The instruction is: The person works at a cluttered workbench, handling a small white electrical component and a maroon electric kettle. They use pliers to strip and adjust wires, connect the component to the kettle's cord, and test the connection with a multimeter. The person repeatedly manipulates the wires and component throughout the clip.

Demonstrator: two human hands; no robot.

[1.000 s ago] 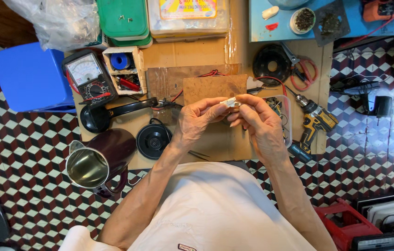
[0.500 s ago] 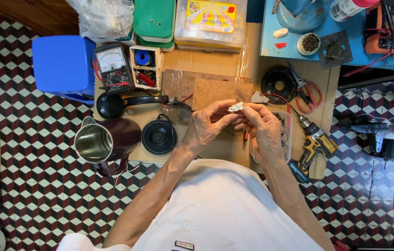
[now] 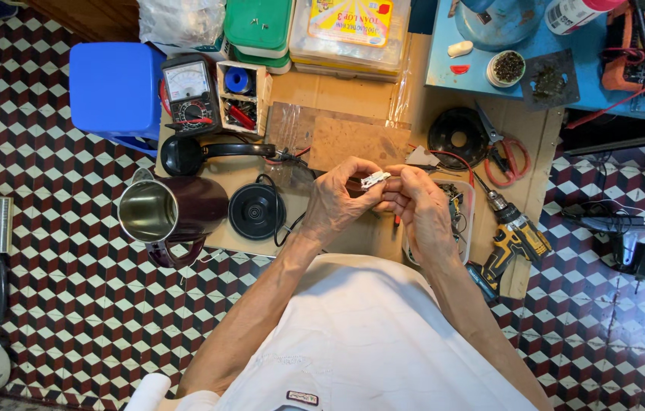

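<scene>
The head view looks straight down at 2 bare hands meeting over a sheet of brown cardboard [image 3: 353, 95] laid on a checkered tile floor [image 3: 48, 304]. The left hand [image 3: 341, 202] and the right hand [image 3: 421, 209] together hold a small white part [image 3: 374, 180], the fingers of both pinching it at its ends (what kind of part it is cannot be told at this size). The part sits between the fingertips, above the cardboard. Just left of the left hand lies a round black kettle base [image 3: 257, 211], and beyond it a dark red kettle [image 3: 166, 213] on its side. A yellow cordless drill [image 3: 517, 236] lies near the right forearm, red-handled pliers [image 3: 501, 148] above it.
</scene>
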